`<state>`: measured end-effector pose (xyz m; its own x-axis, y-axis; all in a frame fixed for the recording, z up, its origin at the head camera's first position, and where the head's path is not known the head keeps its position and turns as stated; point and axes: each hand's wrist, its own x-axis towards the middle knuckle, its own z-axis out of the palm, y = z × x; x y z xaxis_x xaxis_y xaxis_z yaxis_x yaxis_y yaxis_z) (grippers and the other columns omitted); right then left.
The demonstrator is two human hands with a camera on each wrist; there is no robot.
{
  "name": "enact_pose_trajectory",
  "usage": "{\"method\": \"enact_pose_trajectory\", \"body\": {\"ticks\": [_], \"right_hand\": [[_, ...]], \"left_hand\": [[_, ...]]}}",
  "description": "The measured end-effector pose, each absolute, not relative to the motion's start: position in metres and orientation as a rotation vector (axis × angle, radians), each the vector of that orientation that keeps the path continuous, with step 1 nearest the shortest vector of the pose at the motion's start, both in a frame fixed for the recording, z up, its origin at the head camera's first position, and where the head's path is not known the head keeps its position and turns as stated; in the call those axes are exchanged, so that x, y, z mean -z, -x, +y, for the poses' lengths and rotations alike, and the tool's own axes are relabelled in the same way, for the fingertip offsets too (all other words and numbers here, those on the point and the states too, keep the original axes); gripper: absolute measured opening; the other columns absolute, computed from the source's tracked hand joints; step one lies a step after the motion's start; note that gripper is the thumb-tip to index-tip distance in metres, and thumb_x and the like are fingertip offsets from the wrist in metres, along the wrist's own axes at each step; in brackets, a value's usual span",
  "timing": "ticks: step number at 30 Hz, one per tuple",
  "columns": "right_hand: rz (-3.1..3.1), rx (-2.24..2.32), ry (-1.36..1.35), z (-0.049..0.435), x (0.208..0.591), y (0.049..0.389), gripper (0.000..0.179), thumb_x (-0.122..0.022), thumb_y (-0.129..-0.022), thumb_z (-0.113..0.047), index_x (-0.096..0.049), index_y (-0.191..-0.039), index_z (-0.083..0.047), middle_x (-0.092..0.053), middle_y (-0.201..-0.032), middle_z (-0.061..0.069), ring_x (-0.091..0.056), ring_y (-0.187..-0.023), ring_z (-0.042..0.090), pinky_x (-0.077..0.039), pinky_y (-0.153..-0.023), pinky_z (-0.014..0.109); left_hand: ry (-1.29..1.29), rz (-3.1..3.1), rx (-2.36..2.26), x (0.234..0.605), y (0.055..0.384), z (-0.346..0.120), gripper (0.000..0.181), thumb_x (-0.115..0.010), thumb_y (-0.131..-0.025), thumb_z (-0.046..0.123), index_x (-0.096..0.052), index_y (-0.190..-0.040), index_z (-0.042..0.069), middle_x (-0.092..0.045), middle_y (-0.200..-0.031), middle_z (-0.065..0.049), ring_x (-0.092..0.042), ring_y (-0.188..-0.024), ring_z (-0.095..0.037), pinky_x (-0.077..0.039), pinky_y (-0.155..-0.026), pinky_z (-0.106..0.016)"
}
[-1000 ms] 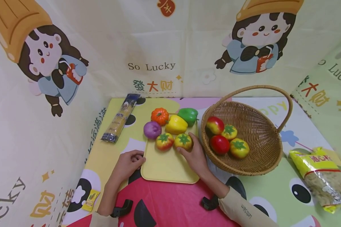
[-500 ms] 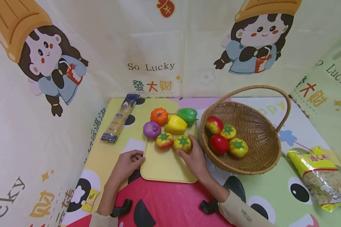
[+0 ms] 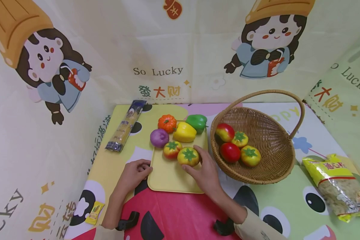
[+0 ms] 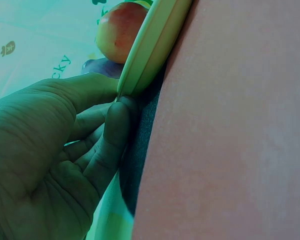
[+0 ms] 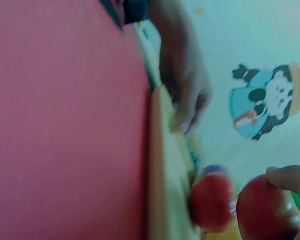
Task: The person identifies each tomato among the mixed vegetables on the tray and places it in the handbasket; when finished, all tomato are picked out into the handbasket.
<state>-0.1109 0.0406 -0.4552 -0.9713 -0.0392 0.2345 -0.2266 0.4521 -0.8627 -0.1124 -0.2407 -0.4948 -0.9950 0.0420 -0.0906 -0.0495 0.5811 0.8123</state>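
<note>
In the head view my right hand (image 3: 206, 171) holds a yellow-red toy tomato (image 3: 188, 156) with a green star-shaped top, between thumb and fingers, over the yellow tray (image 3: 174, 181). The right wrist view shows the tomato's red side (image 5: 267, 210) with the thumb against it. A second toy tomato (image 3: 172, 150) lies just left of it. My left hand (image 3: 137, 175) pinches the tray's left rim; the left wrist view shows thumb and forefinger at that edge (image 4: 145, 55). Behind are a yellow bell pepper (image 3: 184, 132), a green one (image 3: 196, 123), an orange pumpkin (image 3: 167, 123) and a round purple vegetable (image 3: 159, 138).
A wicker basket (image 3: 273, 146) with a tall handle stands right of the tray and holds several toy fruits. A pasta packet (image 3: 126, 125) lies at the back left. A yellow-topped food bag (image 3: 337, 186) sits at far right, a small yellow sachet (image 3: 94, 212) at front left.
My right hand has drawn the tomato slightly toward me and left; it now looks larger and overlaps its neighbour. My left hand has stayed at the tray's rim.
</note>
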Motion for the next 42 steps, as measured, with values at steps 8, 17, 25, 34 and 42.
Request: {"method": "enact_pose_trajectory", "body": {"ticks": [8, 17, 25, 34, 42], "right_hand": [[-2.489, -1.766, -0.399, 0.053, 0.416, 0.094, 0.074, -0.091, -0.069, -0.032, -0.058, -0.134, -0.020, -0.059, -0.125, -0.004, -0.059, -0.115, 0.012, -0.046, -0.096, 0.035], [-2.476, -1.895, -0.667, 0.091, 0.369, 0.088, 0.071, -0.090, -0.072, -0.023, -0.057, -0.135, -0.025, -0.058, -0.128, -0.004, -0.058, -0.113, 0.015, -0.046, -0.096, 0.032], [-2.610, -1.688, -0.886, 0.141, 0.336, 0.100, 0.076, -0.089, -0.073, -0.014, -0.054, -0.139, -0.023, -0.054, -0.131, -0.004, -0.059, -0.109, 0.018, -0.052, -0.088, 0.033], [-2.651, -1.602, -1.174, 0.207, 0.312, 0.135, 0.078, -0.084, -0.072, 0.006, -0.052, -0.141, -0.010, -0.052, -0.137, 0.008, -0.053, -0.117, 0.022, -0.048, -0.092, 0.026], [-2.723, -1.579, -1.314, 0.252, 0.312, 0.174, 0.078, -0.078, -0.074, 0.012, -0.047, -0.144, -0.003, -0.050, -0.140, 0.012, -0.052, -0.122, 0.023, -0.048, -0.093, 0.028]], "left_hand": [[0.010, 2.708, -1.402, 0.495, 0.112, -0.242, 0.025, -0.074, -0.088, 0.017, -0.072, -0.111, 0.007, -0.066, -0.078, 0.002, -0.061, -0.061, -0.013, -0.049, -0.062, -0.026], [0.015, 2.703, -1.411, 0.496, 0.111, -0.243, 0.024, -0.074, -0.088, 0.017, -0.072, -0.110, 0.007, -0.065, -0.078, 0.002, -0.061, -0.060, -0.014, -0.049, -0.061, -0.027], [0.015, 2.688, -1.427, 0.497, 0.112, -0.243, 0.025, -0.075, -0.088, 0.016, -0.072, -0.111, 0.007, -0.066, -0.079, 0.001, -0.061, -0.061, -0.014, -0.050, -0.061, -0.027], [0.032, 2.698, -1.415, 0.498, 0.110, -0.244, 0.024, -0.074, -0.088, 0.017, -0.073, -0.110, 0.007, -0.065, -0.077, 0.002, -0.061, -0.060, -0.014, -0.049, -0.061, -0.027], [0.034, 2.665, -1.424, 0.497, 0.111, -0.243, 0.026, -0.074, -0.089, 0.019, -0.072, -0.112, 0.008, -0.066, -0.079, 0.001, -0.062, -0.062, -0.016, -0.051, -0.062, -0.028]]}}
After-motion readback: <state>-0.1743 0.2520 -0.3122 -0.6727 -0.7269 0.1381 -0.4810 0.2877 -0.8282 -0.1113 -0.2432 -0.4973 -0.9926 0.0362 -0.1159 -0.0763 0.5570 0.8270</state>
